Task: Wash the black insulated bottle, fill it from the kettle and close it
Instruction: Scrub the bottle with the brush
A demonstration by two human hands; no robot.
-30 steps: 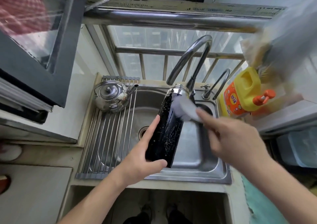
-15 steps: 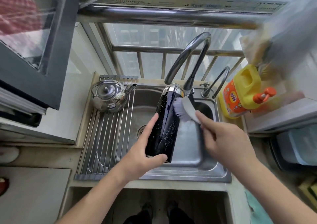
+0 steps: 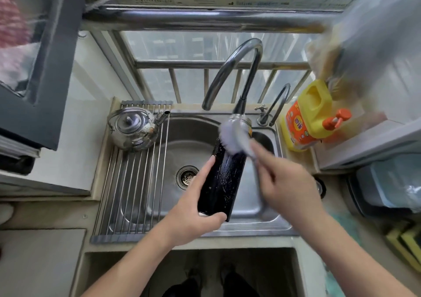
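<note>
L hand (image 3: pixel 193 210) fwd, fingers wrapped round bottle (image 3: pixel 224 178) base; R hand (image 3: pixel 289 187) higher, fingers gripping brush (image 3: pixel 230 135); blurred

The orange label (image 3: pixel 298 127) on the yellow detergent jug (image 3: pixel 319 107) carries printed characters, too blurred to read. Faint print along the window frame strip (image 3: pixel 159 0) is equally illegible.

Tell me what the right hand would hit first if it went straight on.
Likely the black bottle near its top, where the brush in the right hand lies; depth is unclear.
</note>
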